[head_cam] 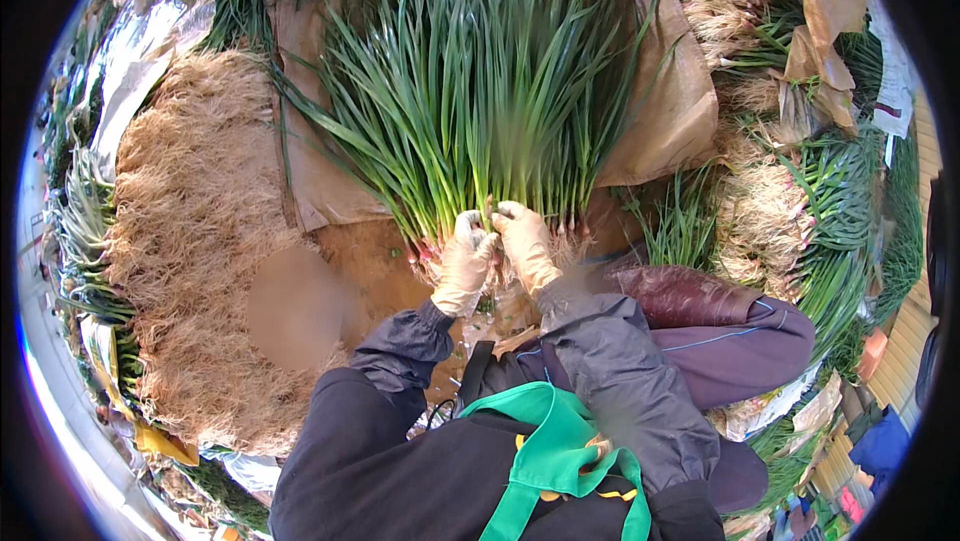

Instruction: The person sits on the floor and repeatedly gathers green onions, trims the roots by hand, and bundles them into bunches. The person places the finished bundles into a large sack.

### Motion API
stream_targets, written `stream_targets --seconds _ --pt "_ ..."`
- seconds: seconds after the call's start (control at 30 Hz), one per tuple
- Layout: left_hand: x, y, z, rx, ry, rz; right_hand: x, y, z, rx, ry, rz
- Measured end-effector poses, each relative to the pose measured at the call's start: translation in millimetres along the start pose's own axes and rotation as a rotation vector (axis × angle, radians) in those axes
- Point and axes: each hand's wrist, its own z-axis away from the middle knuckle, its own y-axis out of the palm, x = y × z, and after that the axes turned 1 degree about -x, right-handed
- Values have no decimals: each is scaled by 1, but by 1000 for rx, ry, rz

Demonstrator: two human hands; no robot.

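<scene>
A wide row of green onions (480,106) lies before me, leaves pointing away and pinkish bulb ends with roots nearest my body. Both my hands wear pale gloves and meet at the row's near end. Between the fingertips of my left hand (463,263) and my right hand (527,245), a green onion stalk (487,220) is pinched near its lower end. My fingers partly hide the stalk and its bulb. Bulbs and roots of neighbouring onions show on either side of the gloves.
To the left rises a large stack of onions with roots outward (202,188). Brown wrapping sheets (667,106) lie under and beside the row. More bundled onions (757,218) are piled at the right, near my bent knee (735,353). A brown board (367,256) lies beneath.
</scene>
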Motion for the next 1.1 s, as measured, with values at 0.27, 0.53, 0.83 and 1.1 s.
stream_targets --seconds 0.27,0.53,0.83,1.1 --pt "-27 -14 7 137 139 -668 11 -49 -15 -165 -52 -266" --pt "-31 36 -81 261 769 -1124 129 -153 137 -504 -676 -300" --pt "-18 56 -73 196 895 -1387 -146 -382 288 -655 13 420" --pt "-13 39 -79 262 951 -1508 -215 -232 228 -403 438 858"
